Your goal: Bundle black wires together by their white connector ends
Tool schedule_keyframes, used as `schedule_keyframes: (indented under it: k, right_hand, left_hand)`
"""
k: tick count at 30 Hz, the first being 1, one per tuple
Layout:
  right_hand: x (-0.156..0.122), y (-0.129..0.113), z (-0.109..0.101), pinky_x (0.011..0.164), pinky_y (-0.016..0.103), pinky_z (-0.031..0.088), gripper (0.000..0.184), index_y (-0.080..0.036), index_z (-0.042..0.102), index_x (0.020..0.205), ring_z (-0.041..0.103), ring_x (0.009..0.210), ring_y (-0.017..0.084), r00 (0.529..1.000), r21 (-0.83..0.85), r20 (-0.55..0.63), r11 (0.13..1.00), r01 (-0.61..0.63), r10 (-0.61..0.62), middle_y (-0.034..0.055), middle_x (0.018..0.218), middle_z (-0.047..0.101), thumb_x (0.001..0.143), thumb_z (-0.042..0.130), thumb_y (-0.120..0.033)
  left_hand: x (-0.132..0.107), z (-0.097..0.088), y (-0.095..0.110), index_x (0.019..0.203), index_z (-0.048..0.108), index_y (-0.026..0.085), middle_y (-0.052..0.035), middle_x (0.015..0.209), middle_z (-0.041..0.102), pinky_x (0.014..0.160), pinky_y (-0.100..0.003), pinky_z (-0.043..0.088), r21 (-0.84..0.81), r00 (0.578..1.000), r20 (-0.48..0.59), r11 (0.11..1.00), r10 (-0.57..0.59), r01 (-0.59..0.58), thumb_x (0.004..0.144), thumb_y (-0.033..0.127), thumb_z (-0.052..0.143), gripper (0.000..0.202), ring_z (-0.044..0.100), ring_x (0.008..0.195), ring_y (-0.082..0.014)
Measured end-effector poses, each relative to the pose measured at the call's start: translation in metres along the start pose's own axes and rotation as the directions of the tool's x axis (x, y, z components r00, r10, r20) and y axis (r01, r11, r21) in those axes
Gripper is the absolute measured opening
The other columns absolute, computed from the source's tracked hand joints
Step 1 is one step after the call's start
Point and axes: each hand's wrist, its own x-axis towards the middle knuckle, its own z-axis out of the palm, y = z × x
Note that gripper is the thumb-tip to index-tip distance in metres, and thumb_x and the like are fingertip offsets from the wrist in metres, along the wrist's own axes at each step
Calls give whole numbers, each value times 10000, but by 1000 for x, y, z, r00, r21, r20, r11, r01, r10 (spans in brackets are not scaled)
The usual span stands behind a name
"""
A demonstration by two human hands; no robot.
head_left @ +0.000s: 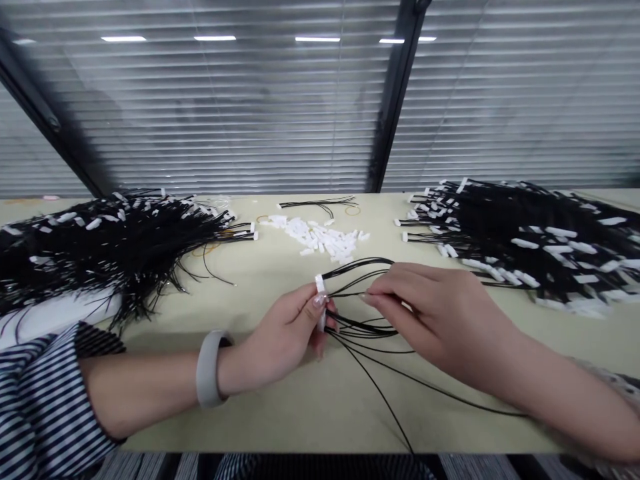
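Near the middle of the table, my left hand (285, 327) pinches a white connector housing (321, 283) between thumb and fingers. Several black wires (360, 325) run out of its right side; some arch up and others trail down toward the front edge. My right hand (425, 307) is closed in a pinch on one black wire (347, 295), a short way right of the housing. The wire's end at the housing is partly covered by my left thumb. More wires pass behind my right hand, where their far ends are hidden.
Small white connector housings (325, 237) lie in a loose pile beyond my hands. A heap of black wires (125, 247) covers the left side. Another heap of wired connectors (525, 233) fills the right. One small harness (315, 203) lies at the back, near window blinds (240, 113).
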Motion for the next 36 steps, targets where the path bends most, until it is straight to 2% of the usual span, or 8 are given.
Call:
schedule_keyframes:
  k: [4,6,11,19,27,36]
  right_hand:
    - [2,0,-5,529,227,285,194,-167,544,711,429,547,65,991,-13,130,999,-44,45,-27,613,522,849,407,-172]
    - [2,1,-5,530,228,279,198,-170,546,714,428,547,63,987,-7,156,999,-45,45,-30,610,524,850,401,-178]
    - [1,1,-3,520,213,280,199,-174,541,699,415,529,50,990,41,135,998,-56,50,-44,593,521,848,409,-182]
    - [1,1,-3,523,222,270,216,-172,515,663,409,537,51,984,63,165,995,-80,68,-47,583,511,851,410,-195]
    - [3,2,-2,497,219,248,221,-158,448,611,338,491,49,987,62,137,993,-96,86,-50,535,457,831,419,-158]
    - [2,0,-3,501,201,268,209,-163,473,634,359,504,42,990,118,116,988,-97,83,-55,549,469,836,421,-161]
  left_hand:
    - [-1,0,-1,797,474,181,23,703,501,461,-210,388,24,1000,17,1000,8,-8,900,420,317,304,468,473,-60]
    - [-1,0,-1,800,470,181,23,707,497,452,-206,385,26,1000,20,1000,3,-4,901,423,312,306,463,471,-59]
    - [-1,-1,-2,809,468,175,22,695,489,453,-209,390,44,999,36,999,18,-20,902,433,304,320,454,480,-62]
    - [-2,-3,-4,813,469,173,22,671,483,474,-220,385,89,998,50,996,24,-29,911,424,288,324,448,491,-68]
    - [-2,-1,-4,818,467,170,29,664,476,447,-215,380,76,999,43,997,25,-28,905,428,301,319,452,464,-65]
    - [-3,-1,-2,813,466,164,18,697,487,430,-208,372,98,998,59,995,29,-35,903,409,310,304,442,453,-60]
